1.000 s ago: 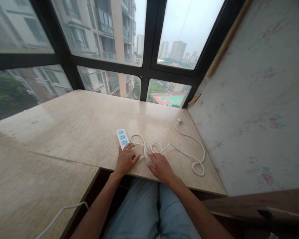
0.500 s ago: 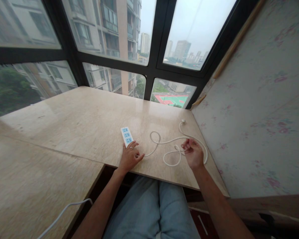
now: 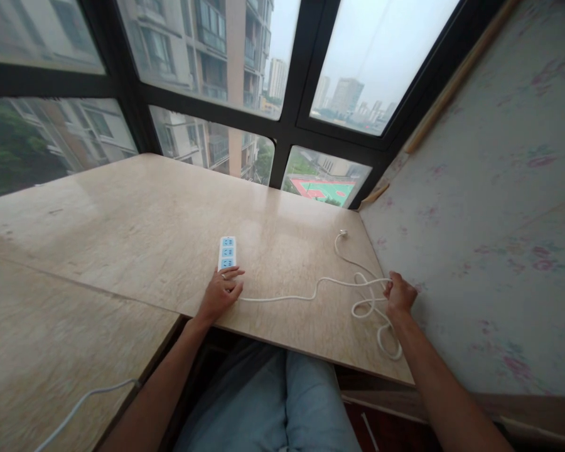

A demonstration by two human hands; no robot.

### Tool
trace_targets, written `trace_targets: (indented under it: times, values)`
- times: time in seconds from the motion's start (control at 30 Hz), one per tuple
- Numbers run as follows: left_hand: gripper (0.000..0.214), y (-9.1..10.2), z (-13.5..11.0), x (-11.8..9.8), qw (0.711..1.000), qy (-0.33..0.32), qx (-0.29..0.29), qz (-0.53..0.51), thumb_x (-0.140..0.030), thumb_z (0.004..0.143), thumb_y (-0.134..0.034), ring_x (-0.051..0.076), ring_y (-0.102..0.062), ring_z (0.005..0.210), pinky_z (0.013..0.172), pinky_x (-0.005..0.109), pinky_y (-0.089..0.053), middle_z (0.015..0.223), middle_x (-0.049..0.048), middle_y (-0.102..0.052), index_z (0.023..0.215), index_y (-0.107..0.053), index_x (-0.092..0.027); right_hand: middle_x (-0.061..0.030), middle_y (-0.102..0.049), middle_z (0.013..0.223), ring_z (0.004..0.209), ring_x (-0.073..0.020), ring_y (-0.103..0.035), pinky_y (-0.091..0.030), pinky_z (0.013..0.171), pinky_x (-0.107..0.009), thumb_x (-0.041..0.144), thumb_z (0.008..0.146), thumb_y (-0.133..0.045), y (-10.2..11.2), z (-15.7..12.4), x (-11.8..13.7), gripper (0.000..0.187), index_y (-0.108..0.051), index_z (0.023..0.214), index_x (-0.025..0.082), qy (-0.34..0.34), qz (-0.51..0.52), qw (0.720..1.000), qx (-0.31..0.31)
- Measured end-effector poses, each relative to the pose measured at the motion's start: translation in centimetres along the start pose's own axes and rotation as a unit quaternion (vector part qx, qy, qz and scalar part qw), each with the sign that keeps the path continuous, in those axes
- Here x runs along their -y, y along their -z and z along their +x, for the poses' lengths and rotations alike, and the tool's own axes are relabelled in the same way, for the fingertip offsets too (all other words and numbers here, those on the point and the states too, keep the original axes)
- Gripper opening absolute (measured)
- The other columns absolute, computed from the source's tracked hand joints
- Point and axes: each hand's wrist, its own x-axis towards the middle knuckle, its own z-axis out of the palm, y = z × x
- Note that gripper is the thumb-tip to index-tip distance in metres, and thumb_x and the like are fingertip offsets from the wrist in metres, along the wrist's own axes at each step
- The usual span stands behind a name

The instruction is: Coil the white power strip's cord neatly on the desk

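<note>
A white power strip (image 3: 228, 251) with blue socket panels lies on the stone-patterned counter. My left hand (image 3: 222, 292) is closed over its near end, fingers across the top, hiding that end. From beside this hand the white power cord (image 3: 277, 299) runs right across the counter in a gentle wave. Near the wall, my right hand (image 3: 401, 294) pinches the cord and draws it sideways. Loose loops of cord hang and lie below and left of that hand. The cord's plug (image 3: 343, 233) rests farther back on the counter.
The counter (image 3: 136, 232) ends at a front edge above my legs (image 3: 263, 402). Windows with dark frames (image 3: 282, 150) stand behind it, and a flowered wall (image 3: 489, 251) borders the right. Another white cable (image 3: 85, 398) lies at the lower left.
My right hand has moved right toward the wall, pulling the cord straighter. My left hand and the power strip have shifted slightly left, and the strip has turned more upright in view.
</note>
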Motion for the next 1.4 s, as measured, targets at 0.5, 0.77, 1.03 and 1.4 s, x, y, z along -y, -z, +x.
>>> trace_targets:
  times: [0.5, 0.77, 1.03, 1.4]
  values:
    - [0.015, -0.2, 1.6, -0.1, 0.991, -0.013, 0.121, 0.051, -0.031, 0.079, -0.061, 0.031, -0.045, 0.131, 0.113, 0.062, -0.013, 0.124, 0.0096, -0.064, 0.090, -0.069, -0.024, 0.0022, -0.050, 0.057, 0.056, -0.0126, -0.045, -0.034, 0.055, -0.025, 0.055, 0.083, -0.057, -3.9, -7.6, 5.6, 0.044, -0.064, 0.065, 0.016, 0.196, -0.146, 0.895, 0.373]
    - [0.023, -2.0, 1.3, -2.7, 0.987, 0.019, 0.104, 0.125, -0.024, 0.082, -0.054, 0.035, -0.037, 0.136, 0.109, 0.071, -0.008, 0.133, 0.0143, -0.057, 0.101, -0.067, -0.021, -0.0033, -0.072, 0.083, 0.070, -0.0138, -0.061, -0.044, 0.064, -0.023, 0.031, 0.088, -0.058, -4.5, -15.2, 5.2, 0.019, -0.071, 0.095, 0.018, 0.187, -0.174, 0.736, 0.627]
    - [0.025, -1.7, 1.5, -2.2, 0.994, 0.015, 0.102, 0.023, -0.028, 0.086, -0.053, 0.030, -0.043, 0.133, 0.114, 0.063, -0.009, 0.125, 0.0099, -0.063, 0.106, -0.066, -0.022, -0.0014, -0.073, 0.078, 0.075, -0.0154, -0.066, -0.046, 0.072, -0.026, 0.011, 0.086, -0.049, -4.7, -15.6, 3.5, 0.030, -0.063, 0.111, 0.019, 0.190, -0.253, 0.666, 0.675]
    - [0.036, -1.8, 2.3, -2.0, 0.991, 0.043, 0.007, -0.128, -0.031, 0.080, -0.062, 0.025, -0.053, 0.120, 0.105, 0.043, -0.041, 0.123, 0.0121, -0.058, 0.114, -0.060, -0.019, -0.0053, -0.062, 0.091, 0.089, -0.0183, -0.054, -0.039, 0.078, -0.028, 0.003, 0.081, -0.053, -7.0, -16.0, 3.5, 0.020, -0.063, 0.089, 0.018, 0.355, -0.364, 0.611, 0.606]
